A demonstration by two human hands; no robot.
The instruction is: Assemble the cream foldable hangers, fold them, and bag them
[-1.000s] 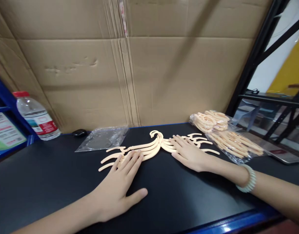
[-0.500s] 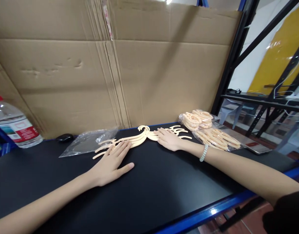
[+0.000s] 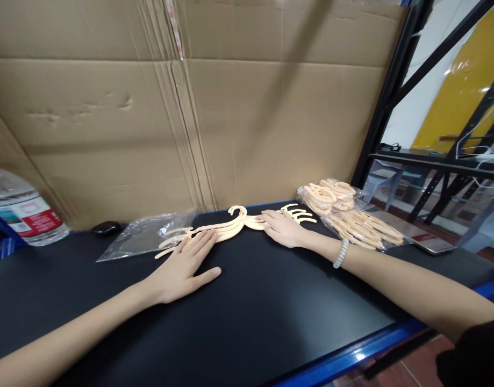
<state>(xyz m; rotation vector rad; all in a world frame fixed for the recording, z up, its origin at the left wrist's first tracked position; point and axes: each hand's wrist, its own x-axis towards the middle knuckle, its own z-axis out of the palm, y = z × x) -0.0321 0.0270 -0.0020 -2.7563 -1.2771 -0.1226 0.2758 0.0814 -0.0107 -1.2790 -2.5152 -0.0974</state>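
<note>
Hangers (image 3: 230,226), small, peach-coloured and made of smooth plastic, lie fanned out flat on a matte black table (image 3: 238,322), well back from its near edge, with their curved hooks bunched together in the middle. Nearest the viewer, a glossy blue rim runs along the table's front edge, and a broad stretch of bare black surface lies between that rim and the hands. The left hand (image 3: 182,266) rests palm down, fingers straight and spread, fingertips on the left arms of the hangers, gripping nothing. The right hand (image 3: 283,228) also lies flat and open, fingers pressed on the right arms of the hangers. A pale beaded bracelet (image 3: 341,253) circles the right wrist.

Left of the hangers sits a crinkled clear plastic bag (image 3: 144,239), flat and limp. Beyond it is a small dark rounded object (image 3: 105,228), too small to tell what. At the far left edge a clear plastic water bottle (image 3: 23,212) with a red and white label lies tilted. To the right, a clear bag of more hangers (image 3: 349,215) lies just beside the right hand's reach. Creased brown cardboard (image 3: 190,107) forms the wall close behind the table.
</note>
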